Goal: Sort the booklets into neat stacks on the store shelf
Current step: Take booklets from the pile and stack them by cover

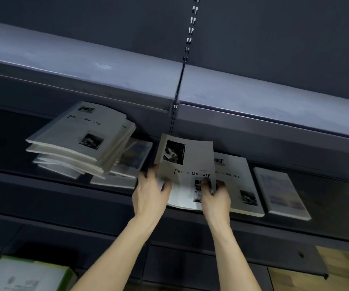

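A grey booklet [187, 158] titled "Time & Memory" is tilted up at the middle of the dark store shelf [53, 192]. My left hand [151, 190] grips its left edge and my right hand [214, 195] pinches its lower right part. Under it lies another white booklet [182, 198]. Just to the right a matching booklet [238, 183] lies flat on a low stack. Further right lies a booklet with a pale photo cover [280, 192]. On the left stands a messy, fanned pile of several booklets [81, 141], with others [133, 160] half hidden beneath it.
An upper grey shelf [106, 66] overhangs the booklets, with a slotted metal upright [182, 66] at the centre. A white and green box [26, 276] sits at the lower left. Wooden floor [337, 269] shows at the lower right.
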A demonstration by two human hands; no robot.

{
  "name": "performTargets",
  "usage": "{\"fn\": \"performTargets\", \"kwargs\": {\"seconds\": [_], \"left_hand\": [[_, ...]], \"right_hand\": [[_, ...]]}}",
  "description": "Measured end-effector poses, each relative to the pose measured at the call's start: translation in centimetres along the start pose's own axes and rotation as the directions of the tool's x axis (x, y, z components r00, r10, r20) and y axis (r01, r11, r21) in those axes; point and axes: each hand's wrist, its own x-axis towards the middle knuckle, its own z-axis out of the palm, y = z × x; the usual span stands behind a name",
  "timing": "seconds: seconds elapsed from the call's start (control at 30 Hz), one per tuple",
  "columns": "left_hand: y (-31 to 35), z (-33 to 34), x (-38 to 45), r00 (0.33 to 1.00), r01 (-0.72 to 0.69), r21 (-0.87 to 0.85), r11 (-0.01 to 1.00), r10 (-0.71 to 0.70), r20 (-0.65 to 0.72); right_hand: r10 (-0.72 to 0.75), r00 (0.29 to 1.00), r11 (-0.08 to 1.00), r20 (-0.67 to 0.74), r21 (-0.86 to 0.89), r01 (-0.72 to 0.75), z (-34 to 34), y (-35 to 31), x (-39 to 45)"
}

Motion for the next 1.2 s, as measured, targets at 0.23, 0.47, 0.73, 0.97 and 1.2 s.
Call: {"fn": "performTargets", "kwargs": {"seconds": [0.23,0.47,0.73,0.97,1.2], "left_hand": [[4.3,4.8,-2.5,1.000,0.013,0.006,1.000,-0.013,0.020],[7.6,8.3,-3.9,0.999,0.008,0.033,0.999,-0.010,0.048],[9.7,11.8,-3.0,0.975,-0.022,0.108,0.994,-0.003,0.222],[11.1,14.6,-2.6,0.940,-0.044,0.129,0.991,-0.003,0.342],[10.7,16.1,-2.9,0.958,-0.038,0.188,0.981,-0.017,0.285]], "right_hand": [[0.026,0.999,0.998,0.028,0.059,-0.027,-5.3,3.7,2.6],[0.065,0.997,0.996,0.045,0.051,-0.067,-9.1,6.8,5.3],[0.147,0.986,0.989,0.073,0.010,-0.148,-11.7,8.5,7.8],[0.199,0.978,0.966,0.064,-0.182,-0.184,-12.8,11.2,9.9],[0.103,0.995,0.950,0.004,-0.297,-0.098,-12.0,12.6,10.3]]}}
